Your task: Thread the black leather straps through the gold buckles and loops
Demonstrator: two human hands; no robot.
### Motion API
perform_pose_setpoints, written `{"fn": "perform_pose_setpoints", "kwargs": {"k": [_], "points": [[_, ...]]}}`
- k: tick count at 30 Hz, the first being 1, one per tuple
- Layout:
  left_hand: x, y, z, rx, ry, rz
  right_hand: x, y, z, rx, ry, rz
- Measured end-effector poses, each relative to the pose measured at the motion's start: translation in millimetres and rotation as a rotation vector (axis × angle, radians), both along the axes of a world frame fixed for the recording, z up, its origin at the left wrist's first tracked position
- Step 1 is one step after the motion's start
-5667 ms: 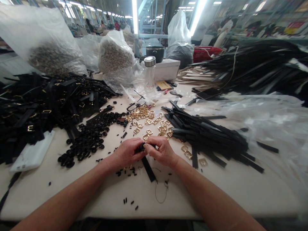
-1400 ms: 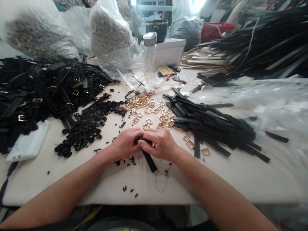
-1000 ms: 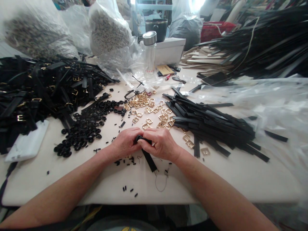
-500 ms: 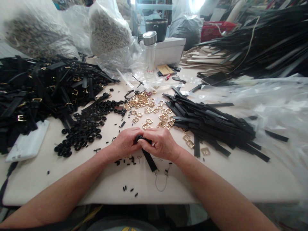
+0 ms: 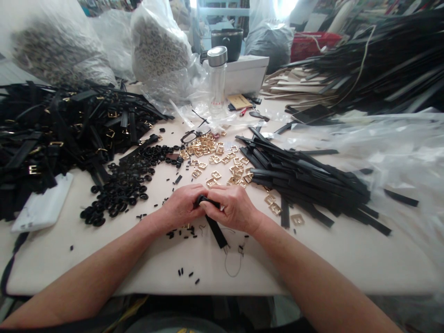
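Close together over the middle of the table, my left hand (image 5: 185, 203) and my right hand (image 5: 231, 206) are both closed on one black strap (image 5: 216, 232). Its upper part bends between my fingers, which hide much of it. The lower end points down toward me, with loose thread (image 5: 233, 273) trailing from it onto the table. Just beyond my hands lie gold buckles (image 5: 237, 170), scattered and heaped. Black loops (image 5: 118, 185) are piled to the left of my left hand. Tiny black pieces (image 5: 190, 274) lie nearer the table's front edge.
Finished-looking buckled straps (image 5: 65, 125) form a heap at left, by a white block (image 5: 43, 203). Loose black strips (image 5: 308, 180) are stacked at right beside clear plastic sheeting (image 5: 409, 157). Behind stand a glass bottle (image 5: 217, 85), eyeglasses (image 5: 189, 135) and bags of rings (image 5: 159, 51).
The whole view has shifted very slightly. My hands keep the same grip on the strap, with no other visible movement.
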State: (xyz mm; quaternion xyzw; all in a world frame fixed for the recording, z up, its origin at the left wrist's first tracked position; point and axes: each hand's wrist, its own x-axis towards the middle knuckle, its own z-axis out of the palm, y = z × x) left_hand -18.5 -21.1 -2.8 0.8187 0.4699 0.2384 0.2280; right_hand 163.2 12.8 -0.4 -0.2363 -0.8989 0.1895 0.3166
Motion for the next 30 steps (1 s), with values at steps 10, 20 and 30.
{"fn": "perform_pose_setpoints", "kwargs": {"k": [10, 20, 30], "points": [[-0.4, 0.3, -0.6, 0.024, -0.004, 0.002, 0.0, 0.4, 0.0, 0.013, 0.021, -0.001], [-1.3, 0.1, -1.2, 0.02, 0.003, 0.002, 0.4, 0.5, 0.2, 0.007, 0.012, -0.003], [-0.7, 0.4, -1.2, 0.009, -0.003, 0.001, 0.6, 0.4, 0.3, 0.009, 0.005, 0.005]]}}
